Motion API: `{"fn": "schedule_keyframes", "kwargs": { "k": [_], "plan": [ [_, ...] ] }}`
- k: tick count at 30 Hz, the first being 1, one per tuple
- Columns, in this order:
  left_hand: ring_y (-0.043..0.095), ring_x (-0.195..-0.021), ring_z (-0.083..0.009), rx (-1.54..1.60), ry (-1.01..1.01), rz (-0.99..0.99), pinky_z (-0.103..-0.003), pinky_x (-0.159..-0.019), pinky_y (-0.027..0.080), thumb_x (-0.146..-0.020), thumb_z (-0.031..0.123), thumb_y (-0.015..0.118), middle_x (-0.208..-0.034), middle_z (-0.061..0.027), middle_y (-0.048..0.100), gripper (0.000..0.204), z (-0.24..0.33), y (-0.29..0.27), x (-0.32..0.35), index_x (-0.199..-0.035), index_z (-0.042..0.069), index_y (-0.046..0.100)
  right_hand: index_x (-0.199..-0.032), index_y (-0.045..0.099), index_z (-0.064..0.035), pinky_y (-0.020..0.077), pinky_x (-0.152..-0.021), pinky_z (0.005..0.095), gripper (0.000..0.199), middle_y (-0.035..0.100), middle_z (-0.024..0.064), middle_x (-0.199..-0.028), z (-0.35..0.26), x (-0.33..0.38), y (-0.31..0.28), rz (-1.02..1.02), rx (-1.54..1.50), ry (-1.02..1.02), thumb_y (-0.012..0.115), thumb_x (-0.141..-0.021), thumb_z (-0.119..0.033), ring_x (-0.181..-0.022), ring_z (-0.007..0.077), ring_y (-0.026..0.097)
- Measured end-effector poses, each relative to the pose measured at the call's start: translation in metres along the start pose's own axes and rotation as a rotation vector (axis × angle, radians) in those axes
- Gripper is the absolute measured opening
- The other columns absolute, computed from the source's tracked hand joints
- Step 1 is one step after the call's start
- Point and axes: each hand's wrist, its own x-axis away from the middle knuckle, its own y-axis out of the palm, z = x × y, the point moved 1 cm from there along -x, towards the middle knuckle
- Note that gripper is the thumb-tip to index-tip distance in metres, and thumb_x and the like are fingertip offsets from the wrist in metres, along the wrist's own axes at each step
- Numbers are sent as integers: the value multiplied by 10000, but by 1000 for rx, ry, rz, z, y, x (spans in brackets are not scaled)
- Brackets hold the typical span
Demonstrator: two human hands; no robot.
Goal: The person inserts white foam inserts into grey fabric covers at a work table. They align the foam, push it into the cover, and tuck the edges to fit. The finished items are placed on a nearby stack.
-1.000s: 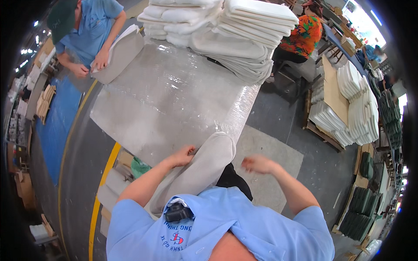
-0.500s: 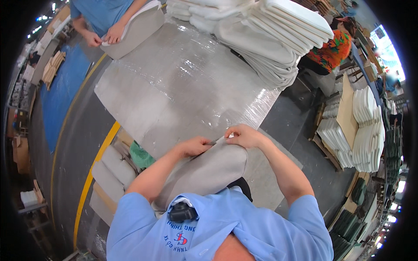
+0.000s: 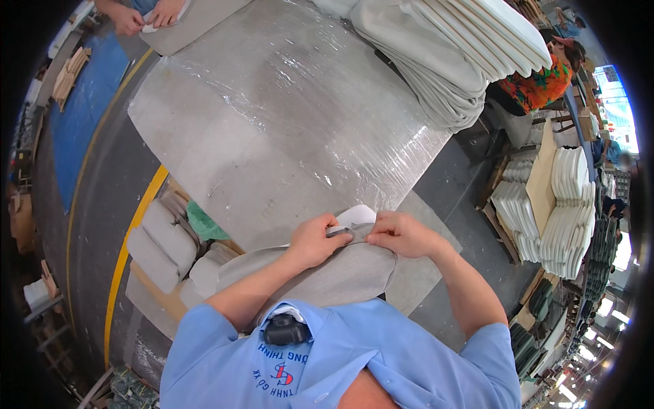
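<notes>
A grey fabric cushion cover point(image 3: 340, 276) lies against my front at the near edge of the table, with a rounded white pad end point(image 3: 357, 215) showing beyond its edge. My left hand point(image 3: 315, 240) is closed on the gathered fabric edge, its thumb pointing right. Close beside it, my right hand point(image 3: 402, 235) pinches the same edge between thumb and fingers. A small dark strip shows near my left fingertips; I cannot make out whether it is a zip. The rest of the pad is hidden.
The large table point(image 3: 272, 136) has a plastic-wrapped top. Grey covers point(image 3: 422, 75) and white pads point(image 3: 484, 37) are piled at its far right. Grey cushions point(image 3: 163, 242) stand at the left. Another person's hands point(image 3: 163, 13) work at the far left; white pads point(image 3: 569, 211) are stacked at right.
More of the white pad end shows beyond the grey edge, and the fabric is bunched between my hands. The view has shifted, so the far person's body shows less.
</notes>
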Motion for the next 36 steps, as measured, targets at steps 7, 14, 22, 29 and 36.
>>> {"fn": "schedule_keyframes", "kwargs": {
  "k": [7, 14, 22, 29, 36],
  "plan": [
    [664, -808, -409, -198, 220, 186, -505, -696, 491, -886, 190, 774, -843, -185, 680, 240, 8, 12, 9, -946, 47, 591, -1040, 771, -32, 527, -739, 346, 241, 747, 85, -883, -4, -53, -16, -25, -27, 187, 702, -958, -248, -810, 177, 677],
    [638, -862, -421, -261, 422, 248, -530, -725, 480, -762, 69, 787, -862, -170, 647, 286, 6, 15, 11, -931, 51, 557, -1013, 775, -38, 531, -738, 357, 249, 751, 98, -866, -15, -70, -11, -203, 143, 259, 755, -907, -262, -799, 179, 682],
    [654, -962, -252, 30, -166, -139, -386, -852, 508, -942, 201, 762, -1021, -113, 703, 267, 7, -2, -14, -1116, 33, 648, -1021, 771, -41, 548, -756, 387, 229, 753, 134, -879, 10, -62, 10, 136, -8, 89, 740, -892, -227, -804, 246, 708],
    [610, -948, -94, 495, -205, -379, -265, -854, 504, -991, 143, 715, -1070, -34, 694, 215, -8, 4, -57, -1179, 40, 695, -1070, 773, -46, 560, -768, 424, 258, 757, 169, -941, 14, -69, 6, 246, 144, 29, 719, -900, -232, -861, 318, 723],
    [627, -864, -94, 169, 10, -50, -273, -778, 517, -958, 35, 689, -984, -37, 701, 131, -35, 17, -76, -1088, 26, 690, -1301, 707, -71, 533, -687, 292, 319, 712, 19, -1057, 88, -4, 29, 625, -737, 315, 634, -1025, -212, -834, 127, 651]
  ]
}}
